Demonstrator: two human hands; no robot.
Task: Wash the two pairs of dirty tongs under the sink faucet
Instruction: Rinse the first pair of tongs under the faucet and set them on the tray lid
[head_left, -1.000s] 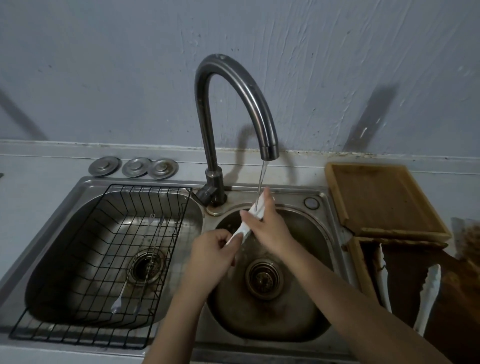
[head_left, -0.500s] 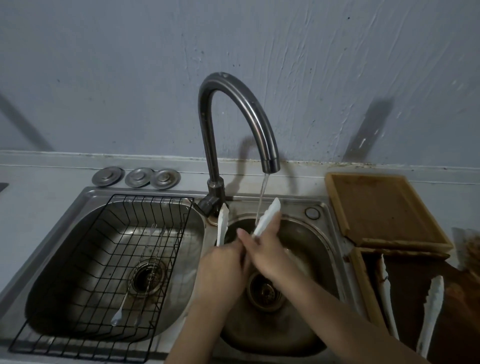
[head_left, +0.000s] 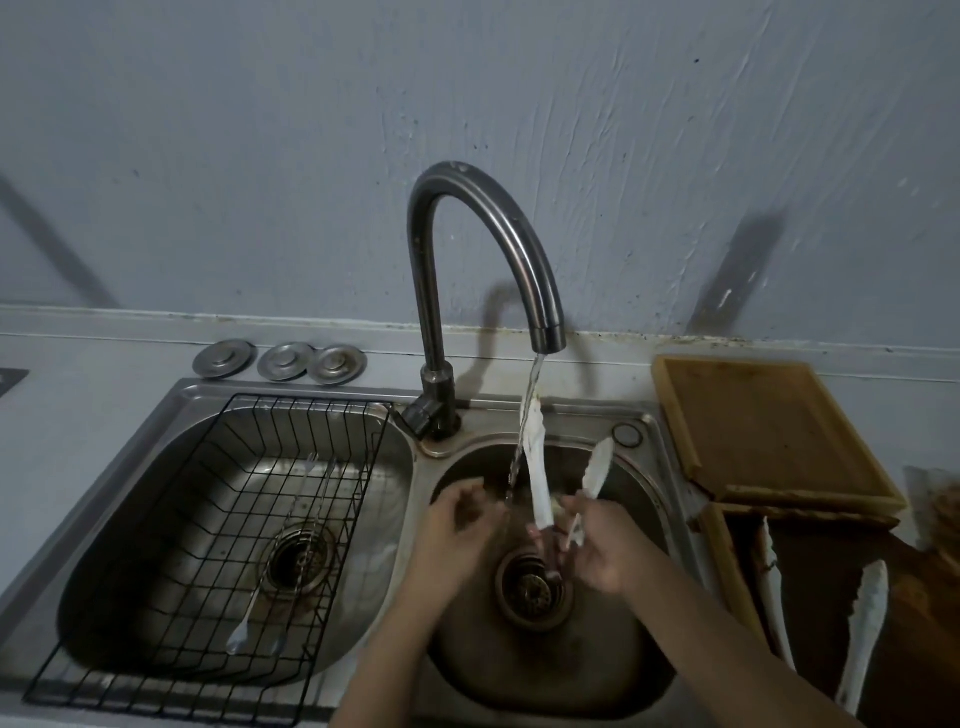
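Observation:
One pair of white tongs (head_left: 537, 478) stands tips-up over the right basin (head_left: 644, 675), its two arms spread apart. Water from the curved faucet (head_left: 488, 249) runs onto the left arm's tip. My right hand (head_left: 602, 551) grips these tongs at their lower end, above the drain (head_left: 535, 587). My left hand (head_left: 457, 525) is blurred, just left of the stream, apart from the tongs, with nothing seen in it. The second pair of white tongs (head_left: 865, 623) lies on a dark wooden tray (head_left: 924, 613) at the right.
A black wire rack (head_left: 218, 519) sits in the left basin, with a thin metal utensil (head_left: 249, 623) on it. Three metal discs (head_left: 283, 358) lie behind that basin. A light wooden tray (head_left: 763, 426) rests on the counter right of the sink.
My left hand has come off the tongs and moved left of the stream. The tongs, now in my right hand alone, have shifted right with one tip under the water.

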